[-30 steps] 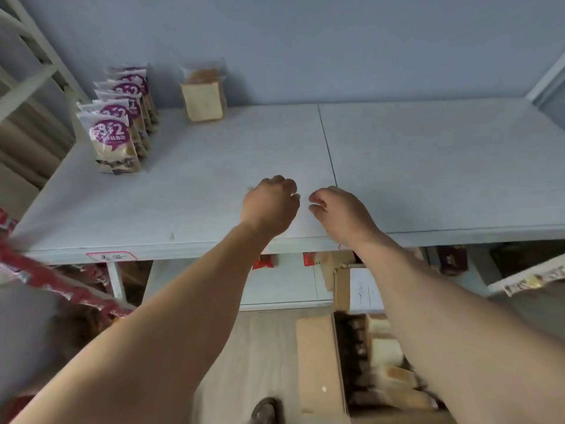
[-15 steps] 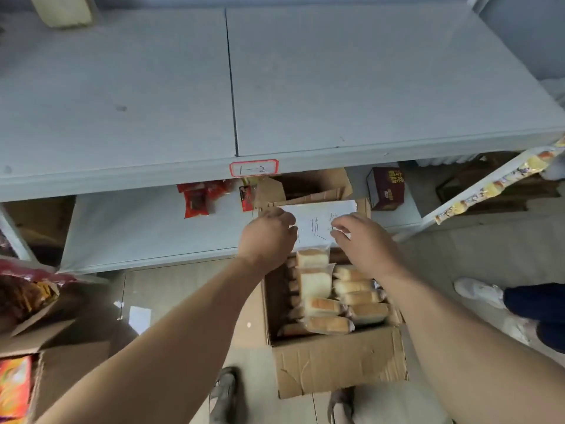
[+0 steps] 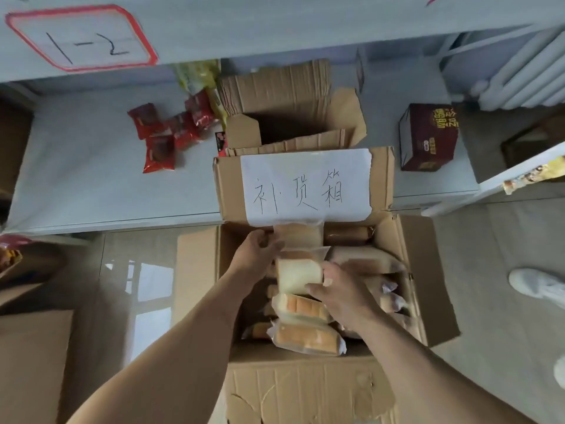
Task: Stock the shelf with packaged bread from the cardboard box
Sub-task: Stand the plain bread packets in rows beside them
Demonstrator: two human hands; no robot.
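Note:
An open cardboard box stands on the floor below me, with a white handwritten paper label on its far flap. It holds several clear packs of sliced bread. One pack of pale bread stands upright in the middle. My left hand grips its upper left side. My right hand curls its fingers round the pack's right edge and lower corner. More packs lie under and beside it. The shelf's front edge, with a red-bordered tag, runs across the top of the view.
The lower shelf carries red snack packets, an opened empty carton and a dark maroon box. Another cardboard box sits at the left. A person's white shoe is on the floor at the right.
My view dropped from the upper shelf to the box on the floor. Both hands came down from the shelf surface into the box and closed on a bread pack.

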